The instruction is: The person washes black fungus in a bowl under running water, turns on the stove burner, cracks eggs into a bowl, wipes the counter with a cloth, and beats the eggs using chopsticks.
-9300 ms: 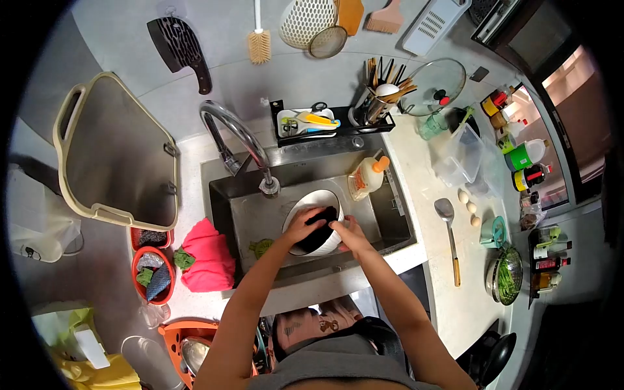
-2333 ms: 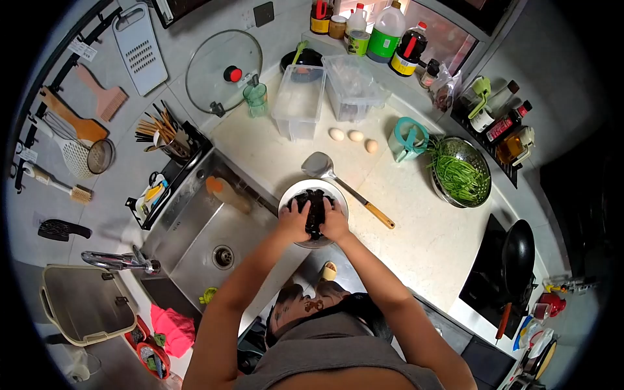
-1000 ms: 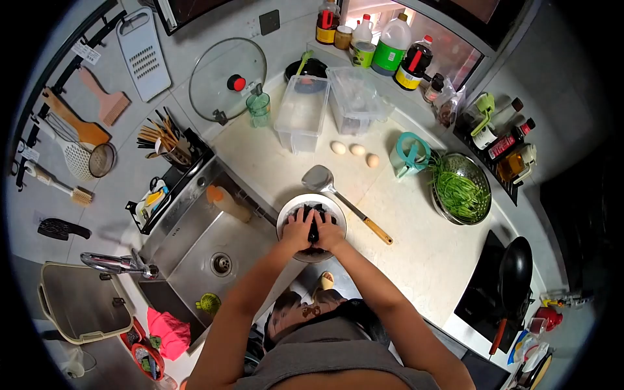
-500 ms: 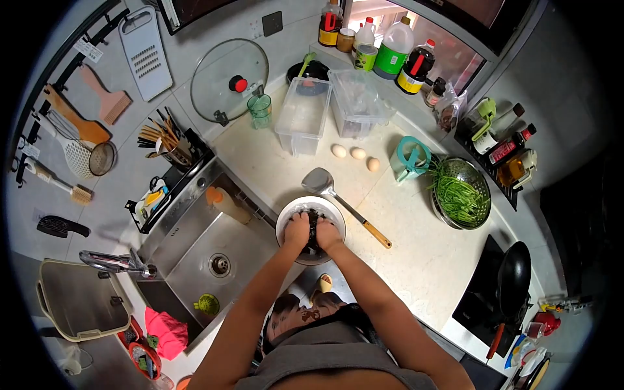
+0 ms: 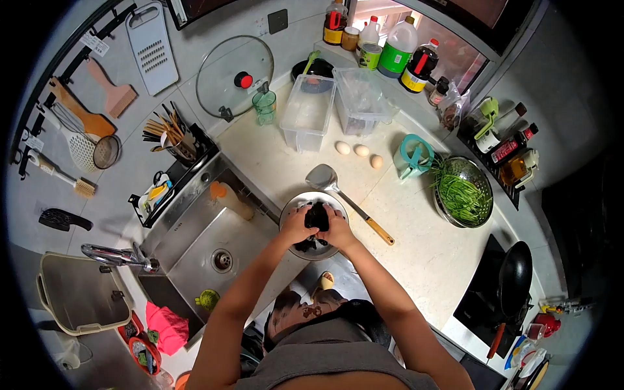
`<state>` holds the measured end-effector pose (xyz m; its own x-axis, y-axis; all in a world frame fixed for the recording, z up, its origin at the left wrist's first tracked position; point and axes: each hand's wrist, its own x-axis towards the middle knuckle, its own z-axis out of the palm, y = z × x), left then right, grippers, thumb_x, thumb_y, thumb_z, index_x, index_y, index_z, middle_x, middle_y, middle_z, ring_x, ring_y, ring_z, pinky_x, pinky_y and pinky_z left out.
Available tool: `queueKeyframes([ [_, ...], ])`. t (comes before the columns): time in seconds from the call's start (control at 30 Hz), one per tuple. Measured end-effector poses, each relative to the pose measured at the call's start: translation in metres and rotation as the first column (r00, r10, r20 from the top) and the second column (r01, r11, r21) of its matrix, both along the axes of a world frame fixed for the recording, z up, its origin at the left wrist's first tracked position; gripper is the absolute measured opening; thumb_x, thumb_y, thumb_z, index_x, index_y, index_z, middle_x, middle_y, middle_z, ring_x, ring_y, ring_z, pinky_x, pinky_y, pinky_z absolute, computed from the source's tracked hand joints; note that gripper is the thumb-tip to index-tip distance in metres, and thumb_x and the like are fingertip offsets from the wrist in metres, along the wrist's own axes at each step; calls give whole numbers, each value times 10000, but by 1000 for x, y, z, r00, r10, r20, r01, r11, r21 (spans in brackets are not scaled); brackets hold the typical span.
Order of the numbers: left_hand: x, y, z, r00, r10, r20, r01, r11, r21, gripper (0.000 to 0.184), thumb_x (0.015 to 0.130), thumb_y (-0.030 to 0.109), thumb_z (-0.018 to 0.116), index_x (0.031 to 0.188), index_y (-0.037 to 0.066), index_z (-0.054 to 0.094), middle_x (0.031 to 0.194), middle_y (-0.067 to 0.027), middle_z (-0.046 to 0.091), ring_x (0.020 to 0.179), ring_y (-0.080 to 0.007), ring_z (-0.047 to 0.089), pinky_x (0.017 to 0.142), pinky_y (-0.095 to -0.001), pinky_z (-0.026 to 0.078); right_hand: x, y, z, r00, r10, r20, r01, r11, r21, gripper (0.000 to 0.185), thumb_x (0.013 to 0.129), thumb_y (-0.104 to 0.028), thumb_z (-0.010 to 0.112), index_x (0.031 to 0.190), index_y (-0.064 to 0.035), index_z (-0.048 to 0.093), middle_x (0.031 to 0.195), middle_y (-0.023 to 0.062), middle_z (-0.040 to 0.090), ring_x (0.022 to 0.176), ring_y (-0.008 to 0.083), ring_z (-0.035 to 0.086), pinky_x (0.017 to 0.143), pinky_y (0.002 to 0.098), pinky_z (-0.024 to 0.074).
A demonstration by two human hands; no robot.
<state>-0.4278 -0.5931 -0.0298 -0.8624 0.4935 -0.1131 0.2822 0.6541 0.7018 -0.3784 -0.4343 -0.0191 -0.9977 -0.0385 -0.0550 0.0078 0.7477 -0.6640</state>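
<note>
My left hand [image 5: 298, 226] and my right hand [image 5: 338, 229] are both inside a white bowl [image 5: 327, 253] at the counter's front edge. Between them they grip a dark, glossy clump of black wood ear fungus [image 5: 316, 217], fingers curled around its two sides. More black pieces lie lower in the bowl, partly hidden by my hands. Just beyond the bowl rests a spatula [image 5: 349, 200] with a metal head and wooden handle end. Several eggs [image 5: 361, 151] sit farther back.
A steel sink [image 5: 195, 253] adjoins on the left. Clear plastic bins [image 5: 305, 114] stand at the back. To the right are a teal-lidded jug [image 5: 415, 156], a colander [image 5: 478, 221] of green stalks [image 5: 463, 195], and a black wok [image 5: 514, 279] on the stove.
My hands have lifted a clump of the fungus higher, and it now shows between them, where before they were pressed down into the bowl. The whole view has shifted slightly.
</note>
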Motion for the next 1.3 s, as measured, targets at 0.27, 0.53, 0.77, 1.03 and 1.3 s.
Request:
queueKeyframes([
  [0.27, 28, 9, 1, 979, -98, 181, 169, 882, -440, 940, 559, 176, 698, 1347, 256, 193, 1388, -250, 59, 1140, -520, 287, 938, -511, 299, 0, -8, -3, 931, 97, 353, -196, 946, 259, 1087, 465, -210, 793, 1348, -101, 169, 1305, 345, 207, 1185, 402, 340, 925, 387, 378],
  [0.53, 28, 22, -46, 987, 49, -155, -104, 920, -377, 506, 691, 70, 573, 1159, 119, 389, 1246, -247, 309, 963, -433, 464, 785, -487, 419, -5, -20, -47, 961, -6, 277, -117, 898, 424, 534, 712, -78, 539, 1222, -134, 393, 1284, 203, 311, 1017, 330, 495, 815, 426, 443],
  [0.77, 13, 22, -50, 967, 244, -78, -257, 919, -299, 428, 696, 132, 608, 1067, 9, 434, 847, -206, 581, 767, -368, 577, 661, -433, 470, -13, -6, -58, 993, -7, 122, -19, 977, 214, 369, 690, -91, 585, 1053, -60, 522, 903, 219, 569, 831, 358, 566, 708, 416, 467],
  [1.03, 10, 7, -7, 982, 186, 21, -187, 981, 52, 687, 598, 173, 728, 1187, 92, 385, 1009, -227, 519, 952, -373, 499, 820, -421, 408, 1, -4, 8, 996, -87, -19, 86, 995, -48, 682, 568, -114, 719, 1157, 12, 399, 939, 235, 568, 870, 382, 554, 745, 403, 459],
  [1.3, 9, -5, -8, 998, -54, -18, 54, 998, 17, 718, 621, 218, 693, 1256, 97, 380, 1258, -249, 358, 1151, -414, 350, 949, -417, 324, 7, 0, -5, 997, 40, -61, -41, 999, -11, 761, 580, -25, 600, 1277, -39, 295, 1210, 294, 376, 1069, 423, 436, 877, 396, 408],
])
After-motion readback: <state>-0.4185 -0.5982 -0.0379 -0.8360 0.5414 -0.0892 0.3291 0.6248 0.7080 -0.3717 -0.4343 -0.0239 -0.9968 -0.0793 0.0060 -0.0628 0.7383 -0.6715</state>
